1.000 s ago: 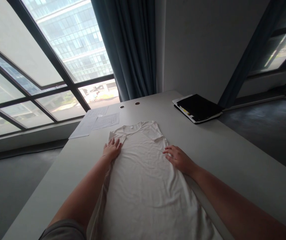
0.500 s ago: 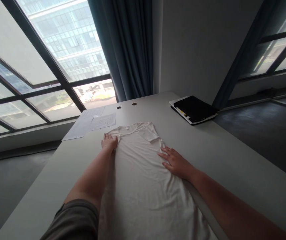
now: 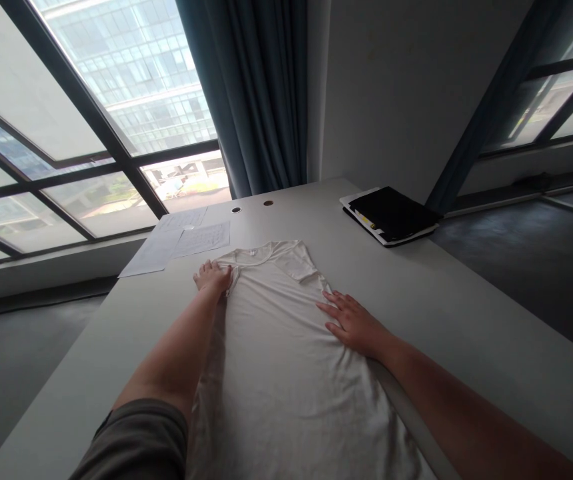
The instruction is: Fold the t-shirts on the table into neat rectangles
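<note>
A white short-sleeved T-shirt [image 3: 276,373] lies spread on the table, its neckline at the far end and its lower part running out of view towards me. My left hand [image 3: 213,277] rests over the sleeve on the left, thumb apart from the slightly bent fingers; it hides most of that sleeve. On the right edge of the shirt, below the other sleeve [image 3: 296,262], my right hand [image 3: 353,325] lies flat with its fingers spread. Creases run across the cloth near the right hand.
The white table [image 3: 466,320] carries paper sheets [image 3: 201,238] at the far left and a black folder [image 3: 393,215] on white sheets at the far right. Two cable holes sit near its far edge. Beyond are a blue curtain [image 3: 261,100], windows and a wall.
My left hand has shifted a little to the left at the sleeve. The shirt's left side spreads slightly wider. My right hand stays in place.
</note>
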The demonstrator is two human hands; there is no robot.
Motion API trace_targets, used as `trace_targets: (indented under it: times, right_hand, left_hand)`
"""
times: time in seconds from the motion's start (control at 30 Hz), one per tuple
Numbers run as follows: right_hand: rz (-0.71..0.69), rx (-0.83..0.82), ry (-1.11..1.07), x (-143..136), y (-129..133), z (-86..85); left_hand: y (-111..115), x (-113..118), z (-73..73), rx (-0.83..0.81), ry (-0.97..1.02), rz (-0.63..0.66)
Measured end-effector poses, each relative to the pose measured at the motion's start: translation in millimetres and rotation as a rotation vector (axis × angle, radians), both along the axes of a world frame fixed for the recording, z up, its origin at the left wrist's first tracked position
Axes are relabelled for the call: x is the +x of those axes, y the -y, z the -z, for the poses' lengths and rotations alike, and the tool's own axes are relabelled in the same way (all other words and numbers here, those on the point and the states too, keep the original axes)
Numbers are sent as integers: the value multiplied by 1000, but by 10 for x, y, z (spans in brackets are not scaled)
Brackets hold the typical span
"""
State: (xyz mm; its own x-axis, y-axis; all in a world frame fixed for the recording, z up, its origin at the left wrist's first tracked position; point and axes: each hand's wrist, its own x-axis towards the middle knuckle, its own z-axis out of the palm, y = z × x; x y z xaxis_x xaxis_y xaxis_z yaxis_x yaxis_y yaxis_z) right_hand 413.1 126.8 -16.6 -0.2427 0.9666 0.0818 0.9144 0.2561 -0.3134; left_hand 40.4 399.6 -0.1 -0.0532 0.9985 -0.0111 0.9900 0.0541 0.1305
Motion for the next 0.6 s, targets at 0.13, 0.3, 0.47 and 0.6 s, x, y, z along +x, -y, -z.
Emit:
trace_targets:
  times: [0.13,0.3,0.47,0.6]
  right_hand:
    - [22,-76,29,-31,7,-101]
    - [29,-94,44,-39,6,-129]
    - [14,-74,36,-21,3,-101]
    - [11,-62,38,-20,4,-101]
  left_hand:
    - [16,-94,1,-64,-33,151]
    - [21,-178,3,-80,-77,166]
    - [29,-239,54,33,-42,98]
    - [-35,-263,117,-20,-36,49]
